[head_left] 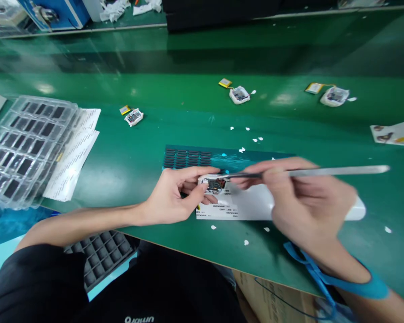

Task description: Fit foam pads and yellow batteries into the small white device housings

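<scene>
Between the thumb and fingers of my left hand (178, 195) is a small white-cased circuit board (215, 184), tilted with its components facing up. My right hand (299, 197) is closed around tweezers (336, 171), long and silvery with a dark front end. Their tip reaches the board's right edge; whether it grips anything there I cannot make out. Under both hands lies a printed white backing sheet (252, 204). Just behind my left hand is a sheet of dark strips (187, 157) on a teal backing.
Several similar boards with yellow batteries lie farther back, including one board (133, 117) at left. Small white tabs (241, 150) are scattered over the green bench (128, 166). Clear trays (30, 148) stand at left. A blue strap (353, 280) circles my right wrist.
</scene>
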Available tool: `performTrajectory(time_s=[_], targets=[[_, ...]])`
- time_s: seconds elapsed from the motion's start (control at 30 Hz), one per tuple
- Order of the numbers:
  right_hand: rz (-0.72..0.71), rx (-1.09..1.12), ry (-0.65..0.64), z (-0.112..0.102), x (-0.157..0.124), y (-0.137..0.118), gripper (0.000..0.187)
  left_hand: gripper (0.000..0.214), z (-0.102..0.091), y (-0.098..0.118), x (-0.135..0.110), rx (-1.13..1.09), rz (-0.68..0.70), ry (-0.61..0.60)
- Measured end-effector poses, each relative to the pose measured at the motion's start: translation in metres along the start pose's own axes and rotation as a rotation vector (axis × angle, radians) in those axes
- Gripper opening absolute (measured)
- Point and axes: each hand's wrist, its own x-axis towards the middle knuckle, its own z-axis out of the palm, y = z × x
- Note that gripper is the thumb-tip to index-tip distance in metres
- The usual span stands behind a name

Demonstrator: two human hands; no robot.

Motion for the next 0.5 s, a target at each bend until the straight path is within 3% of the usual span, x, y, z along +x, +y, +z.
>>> performTrajectory(time_s=[0.1, 0.27, 0.37, 0.5], targets=[[-0.017, -0.044, 0.124, -0.007, 0.012, 0.003, 0.02, 0.032, -0.005, -0.001, 0.006, 0.04, 0.097, 0.095], [-0.091, -0.312, -0.243, -0.018, 0.025, 0.021, 0.022, 0.024, -0.014, -0.008, 0.018, 0.24, 0.282, 0.219], [-0.086, -0.339, -0.326, -0.02, 0.025, 0.031, 0.018, 0.022, -0.021, -0.012, 0.022, 0.443, 0.382, 0.141], [-0.097, -0.347, -0.342, -0.023, 0.025, 0.031, 0.021, 0.025, -0.027, -0.016, 0.025, 0.73, 0.475, -0.073]])
